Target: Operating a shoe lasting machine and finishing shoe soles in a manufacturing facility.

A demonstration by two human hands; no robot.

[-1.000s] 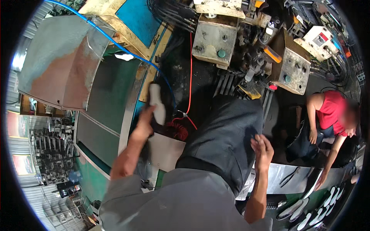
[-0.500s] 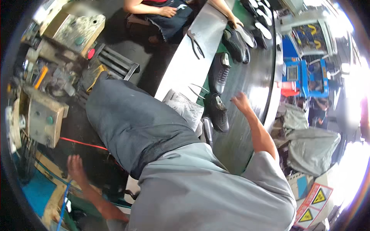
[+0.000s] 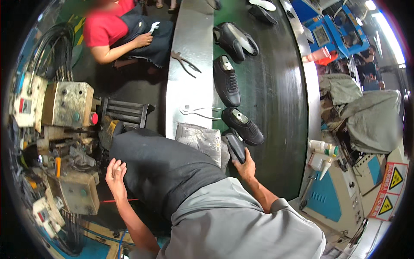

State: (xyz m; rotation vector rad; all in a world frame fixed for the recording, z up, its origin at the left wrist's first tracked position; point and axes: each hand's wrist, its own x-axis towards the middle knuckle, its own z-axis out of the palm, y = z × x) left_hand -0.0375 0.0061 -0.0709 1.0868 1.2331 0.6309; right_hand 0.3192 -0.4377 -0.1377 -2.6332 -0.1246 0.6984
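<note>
My right hand is closed on the near end of a black shoe, which lies at the conveyor's edge against a folded cloth. Touching that shoe on its far side is a black lace-up shoe, with another black lace-up shoe beyond it. My left hand hangs in the air beside my dark apron, holding nothing, its fingers loosely apart. Just past the grey patterned cloth, pale-handled pincers rest on the metal ledge. A pair of pliers lies farther along it.
The dark conveyor belt runs away from me, carrying more black shoes. A machine with control boxes stands at left. A seated person holds a wrench at far left. White bottles stand right of the belt.
My right hand has come down from above the belt and taken hold of the near black shoe. My left hand has moved forward beside my apron. The view has turned.
</note>
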